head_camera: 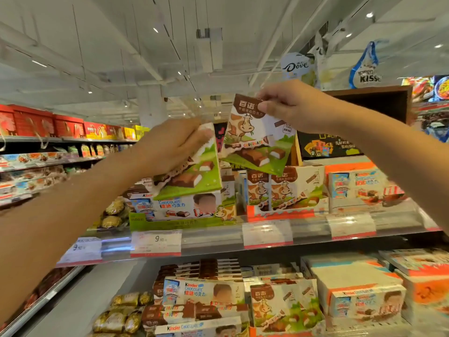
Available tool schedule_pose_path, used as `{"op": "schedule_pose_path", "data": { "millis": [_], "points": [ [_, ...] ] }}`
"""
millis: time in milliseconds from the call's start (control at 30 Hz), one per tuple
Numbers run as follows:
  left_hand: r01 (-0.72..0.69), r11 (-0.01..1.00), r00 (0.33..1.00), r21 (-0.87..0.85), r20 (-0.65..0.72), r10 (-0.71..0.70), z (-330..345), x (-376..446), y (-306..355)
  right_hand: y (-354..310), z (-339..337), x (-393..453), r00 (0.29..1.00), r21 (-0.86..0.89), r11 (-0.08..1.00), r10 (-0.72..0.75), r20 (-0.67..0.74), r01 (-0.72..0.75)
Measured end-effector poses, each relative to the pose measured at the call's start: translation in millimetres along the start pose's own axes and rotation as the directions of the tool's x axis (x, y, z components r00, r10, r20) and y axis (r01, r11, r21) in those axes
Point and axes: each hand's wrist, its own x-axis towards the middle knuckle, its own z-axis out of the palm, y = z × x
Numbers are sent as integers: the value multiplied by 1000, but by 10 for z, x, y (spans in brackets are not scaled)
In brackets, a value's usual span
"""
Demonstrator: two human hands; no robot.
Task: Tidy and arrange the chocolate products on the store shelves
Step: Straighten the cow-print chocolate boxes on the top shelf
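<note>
Head view: both bare hands are raised in front of a chocolate shelf, each with one flat cow-print pack.
Left hand [170,144]: at about 9 o'clock of the frame centre, fingers wrapped closed over the upper part of the left chocolate pack [194,173]; the pack tilts with its green lower corner down toward 5 o'clock, just above the shelf goods.
Right hand [291,105]: at about 1 o'clock, thumb and fingers pinched shut on the brown top edge of the right chocolate pack [255,139]; the pack hangs from that pinch, tilted, its lower corner toward 5 o'clock.
Packs: near each other, side by side, apart at the top; whether the lower edges touch cannot be told.
Upper shelf [218,237]: at 6 o'clock below the hands, with price tags [156,243] along its front rail.
Green display tray [175,223]: under the left pack, holding a Kinder box [182,207].
Orange display tray [284,214]: under the right pack, holding upright cow-print packs [289,190].
Gold-wrapped chocolates [114,212]: at 9 o'clock of the green tray.
Lower shelf stock [243,300]: at 6 o'clock, mixed Kinder boxes and cow-print packs, some lying flat.
Top of unit: Dove bag [296,65] and Kisses bag [366,69] at 1 o'clock.
</note>
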Motion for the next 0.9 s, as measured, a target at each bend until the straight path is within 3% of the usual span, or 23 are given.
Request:
{"op": "schedule_pose_path", "data": {
  "millis": [133,267,433,533,767,900],
  "points": [
    [70,988,979,134,179,-94,10,-70,155,73,77,-78,997,21,999,-36,62,34],
    [183,965,914,189,329,-237,-63,-227,197,35,181,-61,989,15,996,-93,114,92],
    [42,907,874,418,425,-236,31,-551,36,-28,313,11,975,41,988,-150,164,146],
    [37,888,867,458,427,-256,112,-682,-61,-24,347,69,978,66,988,-150,143,142],
    [208,898,841,387,399,-367,115,-561,-89,-77,451,187,978,44,984,-176,108,172],
    [227,910,836,346,411,-365,129,-532,-154,-80,403,214,984,32,987,-157,79,155]
  ]
}}
